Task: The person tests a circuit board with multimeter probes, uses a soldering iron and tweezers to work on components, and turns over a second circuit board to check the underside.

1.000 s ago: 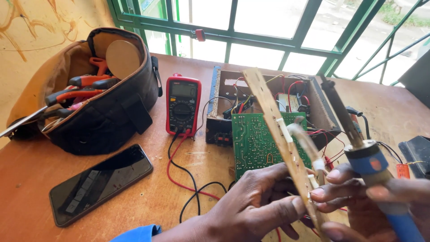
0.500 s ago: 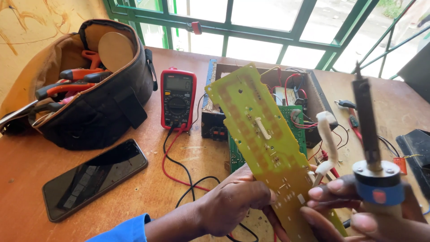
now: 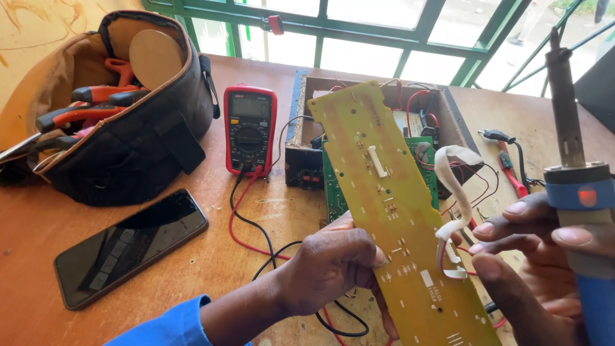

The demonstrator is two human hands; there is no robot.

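**Bench inspection: board and iron in hand**

Currently the left hand [image 3: 330, 269] pinches the near left edge of a long yellow circuit board [image 3: 397, 205], tilted over the open chassis [image 3: 448, 118]. Right hand [image 3: 544, 269] wraps a blue-handled soldering iron [image 3: 573, 173] upright, fingertips apparently touching the board's right edge (partly hidden). Multimeter [image 3: 250, 128] stands far left.
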